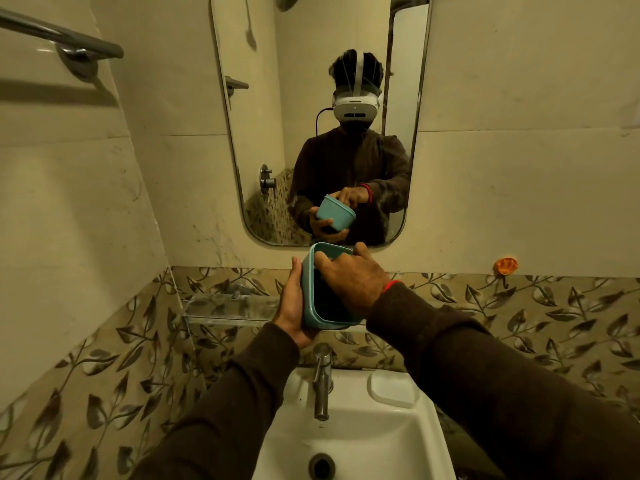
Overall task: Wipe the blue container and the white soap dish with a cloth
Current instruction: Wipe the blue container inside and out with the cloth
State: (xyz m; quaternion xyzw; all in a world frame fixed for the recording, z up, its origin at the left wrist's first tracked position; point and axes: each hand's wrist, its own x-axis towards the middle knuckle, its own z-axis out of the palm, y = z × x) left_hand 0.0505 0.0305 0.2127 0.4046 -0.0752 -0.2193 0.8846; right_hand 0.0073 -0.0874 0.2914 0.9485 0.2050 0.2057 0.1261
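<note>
So there's one blue container, one white soap dish, one tap and one washbasin, plus both my hands. I'll use the tap as the reference for everything.

My left hand is up above the tap and a bit to its left, palm cupped against the container's outer side and bottom, fingers running up along the wall, thumb side toward me. It's wrapped around the container, holding it in the air. My right hand comes in from the right above the tap, knuckles up, wrist bent down, with the fingers curled over the far rim and dipping inside the opening. There's something dark down in there under my fingers, but I can't tell whether it's the cloth or just shadow, so I can't say what that hand is pinching, if anything.

The container is straight above the tap, clear of the basin, tipped on its side so the open mouth faces right toward my right hand and its long axis runs roughly away from me toward the mirror.

The soap dish sits flat on the basin's top ledge, just right of the tap, untouched, long side running left to right.
</note>
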